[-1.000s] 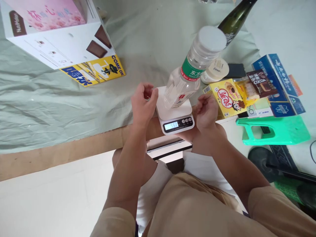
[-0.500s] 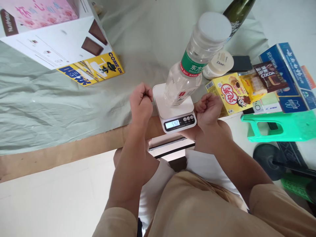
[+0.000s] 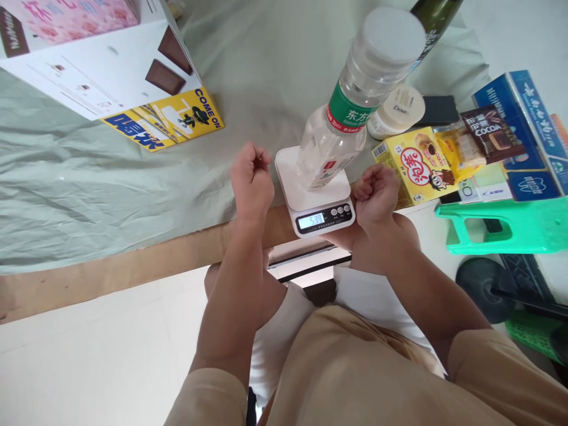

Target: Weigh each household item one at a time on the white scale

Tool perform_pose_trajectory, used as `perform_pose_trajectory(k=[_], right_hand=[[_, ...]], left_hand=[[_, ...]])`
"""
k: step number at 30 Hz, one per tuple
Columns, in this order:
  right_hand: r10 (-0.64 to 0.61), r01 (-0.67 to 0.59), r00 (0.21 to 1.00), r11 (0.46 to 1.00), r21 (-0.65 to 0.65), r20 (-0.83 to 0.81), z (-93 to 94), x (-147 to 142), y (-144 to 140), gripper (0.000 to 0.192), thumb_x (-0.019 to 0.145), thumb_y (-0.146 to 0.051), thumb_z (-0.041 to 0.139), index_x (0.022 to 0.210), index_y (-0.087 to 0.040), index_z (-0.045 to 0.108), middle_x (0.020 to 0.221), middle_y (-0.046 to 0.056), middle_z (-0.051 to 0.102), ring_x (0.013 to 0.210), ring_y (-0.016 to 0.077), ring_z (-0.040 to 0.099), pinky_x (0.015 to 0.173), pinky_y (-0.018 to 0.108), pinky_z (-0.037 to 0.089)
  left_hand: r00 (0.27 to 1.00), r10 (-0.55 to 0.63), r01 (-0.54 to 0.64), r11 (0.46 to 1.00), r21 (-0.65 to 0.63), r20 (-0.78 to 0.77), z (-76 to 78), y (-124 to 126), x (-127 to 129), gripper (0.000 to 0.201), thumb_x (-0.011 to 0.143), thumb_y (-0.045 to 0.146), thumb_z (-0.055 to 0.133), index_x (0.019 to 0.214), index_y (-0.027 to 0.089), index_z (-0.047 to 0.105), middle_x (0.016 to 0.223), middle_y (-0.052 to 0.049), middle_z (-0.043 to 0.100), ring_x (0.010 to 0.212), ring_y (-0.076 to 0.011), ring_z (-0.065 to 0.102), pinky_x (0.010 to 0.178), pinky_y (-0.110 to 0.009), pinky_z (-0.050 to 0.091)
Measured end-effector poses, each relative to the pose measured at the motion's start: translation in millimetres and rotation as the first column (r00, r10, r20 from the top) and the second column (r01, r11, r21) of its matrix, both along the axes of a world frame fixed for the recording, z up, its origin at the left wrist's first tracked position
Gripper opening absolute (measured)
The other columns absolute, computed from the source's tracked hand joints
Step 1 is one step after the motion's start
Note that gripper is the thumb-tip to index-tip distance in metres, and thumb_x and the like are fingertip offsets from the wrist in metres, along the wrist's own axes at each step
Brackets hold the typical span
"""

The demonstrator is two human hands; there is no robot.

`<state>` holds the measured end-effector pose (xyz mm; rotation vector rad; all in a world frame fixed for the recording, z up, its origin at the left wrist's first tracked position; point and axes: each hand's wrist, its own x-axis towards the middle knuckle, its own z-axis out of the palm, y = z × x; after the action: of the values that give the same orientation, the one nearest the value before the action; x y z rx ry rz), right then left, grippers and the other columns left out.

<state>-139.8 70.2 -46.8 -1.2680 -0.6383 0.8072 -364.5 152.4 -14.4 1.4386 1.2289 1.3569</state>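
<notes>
A white kitchen scale (image 3: 290, 163) sits at the table's front edge, its lit display (image 3: 311, 220) showing digits that look like 539. Upright on its plate stands a clear plastic bottle (image 3: 317, 155) with a white cap and a green and red label. My left hand (image 3: 252, 184) is curled into a loose fist just left of the scale, with nothing visible in it. On the other side, my right hand (image 3: 377, 192) is also curled, close to the scale's right edge, its fingers folded inward and holding nothing I can see. Neither hand touches the bottle.
Right of the bottle are a Dove jar (image 3: 397, 111), a yellow snack box (image 3: 416, 165), a brown cocoa packet (image 3: 491, 133), blue boxes (image 3: 532, 133) and a green glass bottle (image 3: 437, 21). Large white box (image 3: 102, 74) and yellow box (image 3: 177, 121) stand left. A green stool (image 3: 510, 228) is lower right.
The scale's digits have changed from about 542 to 539. My left hand's fingers have loosened slightly. The view has shifted a little; the bottle stays on the scale.
</notes>
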Motion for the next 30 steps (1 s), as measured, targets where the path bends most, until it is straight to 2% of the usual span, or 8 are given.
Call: perform_pose_trajectory(k=[3, 8, 13, 17, 20, 24, 27, 30], right_hand=[[-0.01, 0.009, 1.0, 1.0, 0.012, 0.027, 0.6, -3, 0, 0.063, 0.079, -0.085, 0.065, 0.074, -0.027, 0.04, 0.055, -0.008, 0.014, 0.049, 0.01, 0.011, 0.045, 0.032, 0.01], [-0.021, 0.013, 0.992, 0.998, 0.069, 0.126, 18.0, -13, -5, 0.053, 0.09, -0.077, 0.057, 0.077, -0.027, 0.045, 0.055, -0.007, 0.021, 0.047, 0.0111, 0.017, 0.044, 0.031, 0.013], [-0.055, -0.021, 0.947, 0.973, 0.23, 0.318, 79.7, -14, -3, 0.042, 0.089, -0.066, 0.074, 0.084, -0.026, 0.063, 0.065, -0.003, 0.044, 0.056, 0.011, 0.04, 0.053, 0.03, 0.031], [0.021, -0.225, 0.824, 0.93, 0.292, 0.567, 144.3, -8, 20, 0.055, 0.079, -0.074, 0.085, 0.105, -0.027, 0.075, 0.09, 0.001, 0.058, 0.072, 0.0098, 0.05, 0.068, 0.03, 0.046], [0.177, -0.419, 0.613, 0.899, 0.127, 0.77, 184.4, -12, 37, 0.065, 0.077, -0.075, 0.086, 0.12, -0.027, 0.076, 0.11, 0.001, 0.061, 0.075, 0.0068, 0.048, 0.072, 0.029, 0.05], [0.31, -0.363, 0.384, 0.917, -0.167, 0.869, 217.8, -31, 50, 0.045, 0.064, -0.034, 0.104, 0.104, -0.024, 0.084, 0.098, -0.003, 0.063, 0.084, 0.0086, 0.054, 0.092, 0.032, 0.055], [0.312, -0.247, 0.304, 0.938, -0.242, 0.9, 229.8, -40, 54, 0.03, 0.064, -0.012, 0.099, 0.087, -0.021, 0.083, 0.083, -0.008, 0.064, 0.084, 0.0061, 0.056, 0.102, 0.031, 0.053], [0.28, -0.159, 0.312, 0.957, -0.241, 0.908, 235.1, -39, 62, 0.023, 0.066, 0.0, 0.092, 0.073, -0.017, 0.079, 0.065, -0.013, 0.06, 0.066, -0.0035, 0.048, 0.076, 0.015, 0.048]], left_hand=[[0.999, -0.023, 0.024, 1.0, -0.012, 0.045, 4.4, -4, 0, 0.022, 0.087, 0.013, 0.054, 0.068, 0.023, 0.052, 0.062, -0.001, 0.052, 0.063, -0.0165, 0.051, 0.065, -0.033, 0.048], [0.987, -0.052, 0.064, 0.995, -0.076, 0.149, 7.4, -5, 3, 0.027, 0.099, 0.018, 0.051, 0.075, 0.024, 0.06, 0.063, 0.0, 0.055, 0.059, -0.015, 0.051, 0.063, -0.031, 0.044], [0.99, -0.027, 0.048, 0.988, -0.148, 0.137, 12.1, -2, 4, 0.034, 0.103, 0.02, 0.05, 0.072, 0.023, 0.063, 0.06, 0.001, 0.057, 0.058, -0.014, 0.051, 0.059, -0.03, 0.041], [0.993, -0.019, 0.034, 0.991, -0.129, 0.115, 15.4, 0, 1, 0.035, 0.102, 0.022, 0.05, 0.069, 0.022, 0.062, 0.061, 0.0, 0.057, 0.061, -0.014, 0.051, 0.058, -0.029, 0.038], [0.994, -0.026, 0.036, 0.995, -0.093, 0.109, 15.0, 0, -1, 0.036, 0.102, 0.024, 0.05, 0.068, 0.022, 0.059, 0.061, 0.0, 0.056, 0.062, -0.0143, 0.05, 0.059, -0.029, 0.037], [0.994, -0.023, 0.031, 0.997, -0.075, 0.105, 13.3, -1, -4, 0.036, 0.103, 0.029, 0.052, 0.069, 0.022, 0.06, 0.059, 0.001, 0.055, 0.06, -0.0145, 0.05, 0.06, -0.029, 0.038], [0.995, -0.01, 0.016, 0.998, -0.061, 0.099, 13.4, -1, -5, 0.035, 0.103, 0.031, 0.055, 0.069, 0.022, 0.06, 0.058, 0.001, 0.055, 0.06, -0.0141, 0.05, 0.06, -0.029, 0.039], [0.995, -0.004, 0.009, 0.999, -0.049, 0.101, 14.7, -1, -5, 0.034, 0.101, 0.031, 0.057, 0.069, 0.022, 0.06, 0.057, 0.002, 0.055, 0.057, -0.0133, 0.049, 0.058, -0.028, 0.038]])
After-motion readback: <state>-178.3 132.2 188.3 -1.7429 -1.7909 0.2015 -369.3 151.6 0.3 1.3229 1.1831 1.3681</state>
